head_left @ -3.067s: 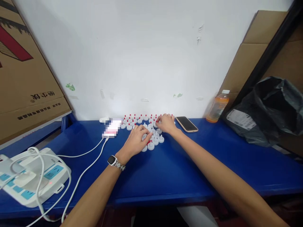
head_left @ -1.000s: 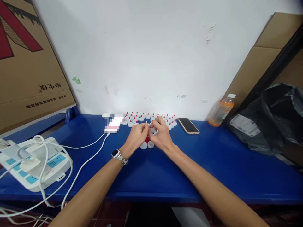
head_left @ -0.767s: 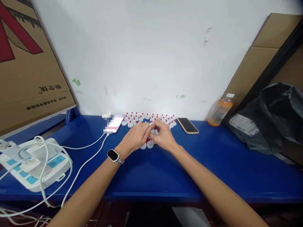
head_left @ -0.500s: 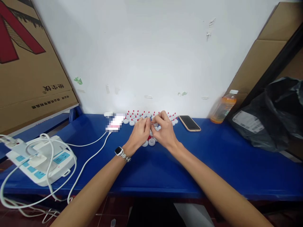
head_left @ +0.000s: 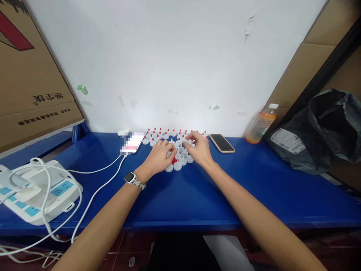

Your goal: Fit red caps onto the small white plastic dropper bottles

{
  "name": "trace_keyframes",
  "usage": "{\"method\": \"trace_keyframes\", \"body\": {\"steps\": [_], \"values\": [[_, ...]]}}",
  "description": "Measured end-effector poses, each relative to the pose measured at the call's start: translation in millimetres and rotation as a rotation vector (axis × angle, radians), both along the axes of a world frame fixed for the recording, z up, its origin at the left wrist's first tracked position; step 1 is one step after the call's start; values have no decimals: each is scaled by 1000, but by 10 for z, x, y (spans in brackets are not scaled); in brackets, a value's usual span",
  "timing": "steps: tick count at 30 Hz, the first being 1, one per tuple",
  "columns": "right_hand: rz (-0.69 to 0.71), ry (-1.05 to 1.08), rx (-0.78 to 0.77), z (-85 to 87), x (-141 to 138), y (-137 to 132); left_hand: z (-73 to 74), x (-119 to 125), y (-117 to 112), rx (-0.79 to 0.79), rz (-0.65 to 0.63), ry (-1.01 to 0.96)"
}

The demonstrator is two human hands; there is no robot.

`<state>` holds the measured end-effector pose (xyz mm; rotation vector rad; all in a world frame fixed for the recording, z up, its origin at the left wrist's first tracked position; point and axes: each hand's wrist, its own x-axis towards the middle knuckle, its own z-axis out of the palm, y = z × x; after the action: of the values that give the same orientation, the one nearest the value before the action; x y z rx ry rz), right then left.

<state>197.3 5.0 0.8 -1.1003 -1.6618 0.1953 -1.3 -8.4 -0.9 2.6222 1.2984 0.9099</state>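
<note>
Several small white caps with red tips point(head_left: 162, 135) stand in rows at the back of the blue table point(head_left: 197, 195). My left hand point(head_left: 158, 156), a watch on its wrist, rests on the caps with fingers curled down. My right hand point(head_left: 199, 146) sits just to the right, fingertips pinched on a white cap point(head_left: 188, 142). A few plain white caps point(head_left: 177, 166) and small red pieces point(head_left: 174, 161) lie between and in front of the hands. What the left fingers hold is hidden.
A charging phone point(head_left: 131, 143) with a white cable point(head_left: 98, 188) lies left of the caps, a power strip point(head_left: 36, 192) at far left. Another phone point(head_left: 222, 143), an orange drink bottle point(head_left: 261, 126) and a black bag point(head_left: 318, 131) are to the right. Cardboard leans on both sides.
My hands were pinched together over the loose caps; they have now drawn apart, the right reaching back toward the rows. The view has shifted slightly.
</note>
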Motion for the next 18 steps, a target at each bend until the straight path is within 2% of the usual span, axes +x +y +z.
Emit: {"method": "trace_keyframes", "body": {"steps": [4,7,9,14,18], "values": [[-119,-9,-2,-16,94,86,-30,5,-25,-17,-12,81],[-95,-99,-89,-21,177,216,-20,-30,-3,-37,-14,36],[-78,-221,-130,-26,190,330,-9,-46,11,-37,-7,-8],[-167,-606,-152,-8,101,593,-7,-50,14,-53,-11,-42],[-191,-767,-235,22,51,692,-16,-42,-5,-62,-7,-47]]}}
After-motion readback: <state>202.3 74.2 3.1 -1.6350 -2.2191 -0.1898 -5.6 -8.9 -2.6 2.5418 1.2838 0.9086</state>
